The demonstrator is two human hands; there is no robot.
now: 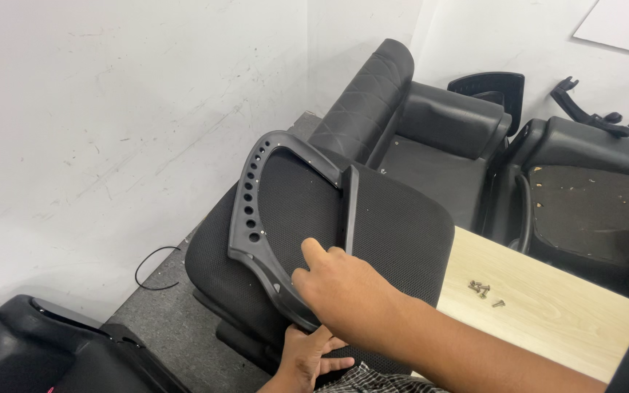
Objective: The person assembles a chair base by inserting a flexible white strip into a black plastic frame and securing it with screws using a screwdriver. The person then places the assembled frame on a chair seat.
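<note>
A row of black padded armchairs (pixel 431 124) stands against the white wall, and in front of them the person holds a black mesh chair seat (pixel 394 218) tipped up on edge, leaning over the grey floor (pixel 169 320) and against the light wooden table (pixel 547 298). Lying on the mesh is a black plastic armrest frame (pixel 256 211), a curved loop with a row of holes along its outer bar and a straight crosspiece on the inner side.

The right hand (pixel 343 284) lies over the lower curve of the frame, fingers curled around it, with the forefinger pointing up onto the mesh inside the loop. The left hand (pixel 311 356) is lower, under the seat's bottom edge, fingers partly spread and bracing it from below; what the palm touches I cannot see.

To seat the frame well, I would judge it wants pressing flat against the mesh with its lower mounting end squared to the seat's edge, and the seat kept steady from underneath so nothing slips.

A small cluster of screws (pixel 482 290) lies on the table, well apart from both hands, and a thin black cable (pixel 156 266) loops on the floor by the wall.
</note>
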